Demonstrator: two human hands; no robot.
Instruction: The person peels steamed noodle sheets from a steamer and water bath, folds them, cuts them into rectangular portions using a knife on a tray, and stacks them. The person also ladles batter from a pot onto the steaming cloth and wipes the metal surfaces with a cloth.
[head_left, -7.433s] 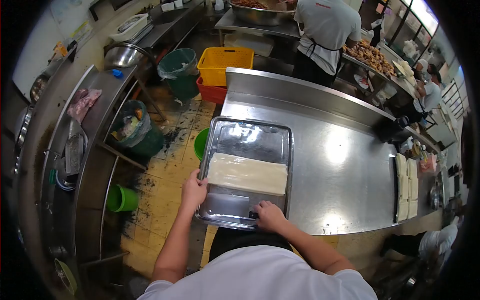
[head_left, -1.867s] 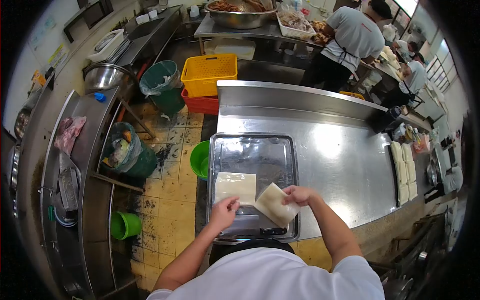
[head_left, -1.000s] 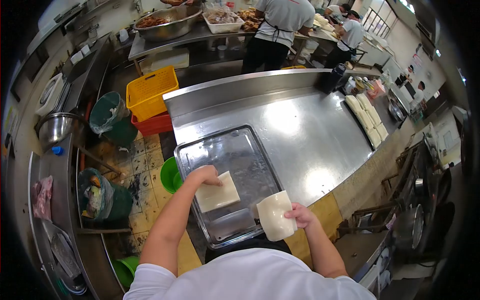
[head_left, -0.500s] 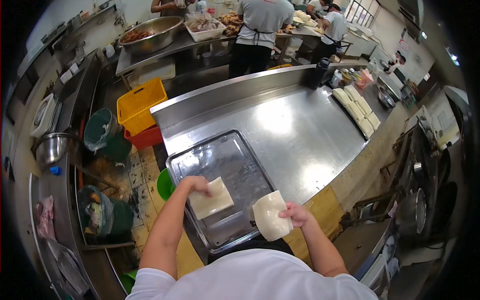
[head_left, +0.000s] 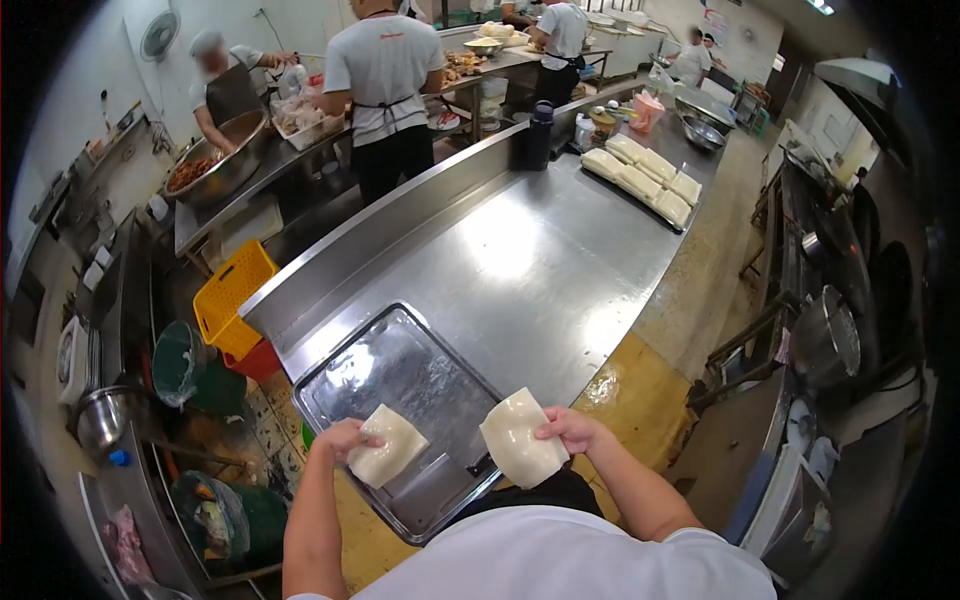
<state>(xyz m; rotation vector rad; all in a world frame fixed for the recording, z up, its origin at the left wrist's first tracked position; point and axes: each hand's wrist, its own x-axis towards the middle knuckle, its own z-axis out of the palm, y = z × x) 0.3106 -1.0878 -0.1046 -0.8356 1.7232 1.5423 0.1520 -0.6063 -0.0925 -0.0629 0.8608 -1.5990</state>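
Observation:
My left hand [head_left: 350, 438] grips the edge of a flat, glossy, cream-coloured packet [head_left: 392, 452], its thumb on top. That packet is over the near left part of a dark metal tray [head_left: 400, 365]. A similar cream packet [head_left: 518, 442] is pinched in my right hand [head_left: 572, 430], tilted over the tray's near right edge. Fingers beneath both packets are hidden. Apart from the packets above it, the tray shows only a wet-looking, shiny surface. What the packets contain cannot be made out.
The tray lies on a steel table [head_left: 480, 280] with a raised back edge. Several similar packets [head_left: 640, 180] sit on another tray at the far right, near a dark bottle [head_left: 538, 135]. Co-workers stand beyond, one in a grey shirt [head_left: 385, 70]. A yellow crate [head_left: 235, 295] stands left.
The view has swung up and to the right. My left hand has shifted from fingers over its packet to gripping its side edge. My right hand still holds its packet.

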